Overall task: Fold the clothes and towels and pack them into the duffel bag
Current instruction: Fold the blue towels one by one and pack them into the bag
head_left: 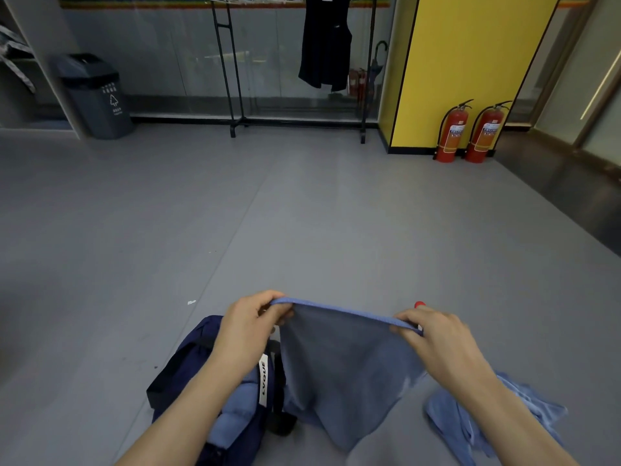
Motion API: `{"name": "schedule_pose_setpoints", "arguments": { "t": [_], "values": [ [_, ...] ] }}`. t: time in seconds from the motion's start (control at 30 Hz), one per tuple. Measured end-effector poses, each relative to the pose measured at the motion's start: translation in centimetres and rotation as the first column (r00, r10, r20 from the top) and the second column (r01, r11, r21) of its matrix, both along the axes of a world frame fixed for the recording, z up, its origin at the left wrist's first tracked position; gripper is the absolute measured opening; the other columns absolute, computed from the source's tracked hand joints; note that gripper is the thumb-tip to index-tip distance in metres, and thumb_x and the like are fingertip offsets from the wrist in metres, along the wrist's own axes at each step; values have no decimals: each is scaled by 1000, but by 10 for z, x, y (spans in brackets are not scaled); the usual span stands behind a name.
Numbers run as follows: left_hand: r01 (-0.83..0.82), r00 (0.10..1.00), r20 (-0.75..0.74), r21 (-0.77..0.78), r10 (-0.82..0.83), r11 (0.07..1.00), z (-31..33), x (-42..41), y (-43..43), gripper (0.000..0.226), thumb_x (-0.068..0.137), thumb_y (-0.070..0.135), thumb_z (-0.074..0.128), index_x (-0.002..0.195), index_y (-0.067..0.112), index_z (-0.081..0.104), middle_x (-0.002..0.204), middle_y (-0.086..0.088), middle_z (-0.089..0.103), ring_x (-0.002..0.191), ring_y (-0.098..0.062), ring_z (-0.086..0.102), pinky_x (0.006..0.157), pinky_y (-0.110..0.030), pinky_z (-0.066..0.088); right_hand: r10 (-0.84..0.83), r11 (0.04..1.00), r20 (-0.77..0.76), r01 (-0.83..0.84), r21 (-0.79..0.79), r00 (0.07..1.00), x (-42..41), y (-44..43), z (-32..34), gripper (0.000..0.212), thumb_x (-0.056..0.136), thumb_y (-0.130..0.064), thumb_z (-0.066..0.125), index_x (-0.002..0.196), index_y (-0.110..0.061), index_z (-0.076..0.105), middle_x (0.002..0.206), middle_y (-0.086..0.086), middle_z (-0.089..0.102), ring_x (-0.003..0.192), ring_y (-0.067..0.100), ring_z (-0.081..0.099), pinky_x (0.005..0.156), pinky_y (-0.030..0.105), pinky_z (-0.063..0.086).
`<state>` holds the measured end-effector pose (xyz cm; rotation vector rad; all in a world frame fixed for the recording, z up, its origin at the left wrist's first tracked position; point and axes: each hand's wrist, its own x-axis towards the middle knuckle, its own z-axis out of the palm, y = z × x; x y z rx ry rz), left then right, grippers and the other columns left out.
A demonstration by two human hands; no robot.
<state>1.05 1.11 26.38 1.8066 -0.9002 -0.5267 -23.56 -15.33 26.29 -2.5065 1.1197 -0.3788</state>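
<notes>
Fingers of left hand and right hand are being partly hidden behind the blue towel being pinched between them.

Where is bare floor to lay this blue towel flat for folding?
Free: the wide grey floor ahead, from the held blue towel up to the black metal clothes rack, and left of the navy fabric duffel bag. Crowded: near right, where crumpled light-blue cloths lie.
</notes>
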Motion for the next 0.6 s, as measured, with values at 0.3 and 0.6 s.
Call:
{"name": "schedule_pose_setpoints", "arguments": {
  "t": [0.3, 0.6],
  "values": [
    [-39, 994, -99, 54, 44, 998, -50, 31, -23, 26, 95, 22, 66, 89, 44, 78, 88, 3, 77, 86, -26, 71, 86, -45, 56, -140, 990, -298, 125, -72, 944, -21, -48, -33, 16, 96, -30, 52, 82, -27, 60, 82, -9, 67, 88, 23, 63, 70, 35, 47],
    [-17, 994, -111, -67, 10, 998, -22, 76, -116, 18, 103, 20, 54, 101, 29, 71, 107, -1, 73, 116, -24, 64, 91, -39, 53, -293, 939, 238, 232, 255, 926, 40, -134, -7, 27, 86, -12, 50, 70, -23, 70, 75, 3, 74, 75, 21, 75, 84, 46, 59]
  ]
}}
